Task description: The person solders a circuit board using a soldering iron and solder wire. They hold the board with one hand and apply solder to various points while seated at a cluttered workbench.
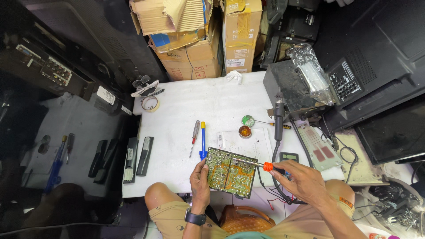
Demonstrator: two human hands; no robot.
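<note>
1. Head view: left hand (199, 178) pinches the left edge of a green circuit board (230, 171), solder side up, tilted over the near edge of the white tabletop (186, 110).
2. Right hand (301, 179) closed around a soldering iron (261, 165) with an orange collar; tip rests on the board.
3. Red screwdriver (194, 137) and blue-and-yellow screwdriver (203, 139) lie side by side just beyond the board.
4. Two small round tins (246, 125) near a white paper sheet (245, 144).
5. Tape roll (150, 103) at far left corner.

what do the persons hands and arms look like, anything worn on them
Both arms are bare, with no sleeves and no gloves. The left hand has a dark wristwatch with a black strap at the wrist. The right hand shows no watch, ring or band.
</note>
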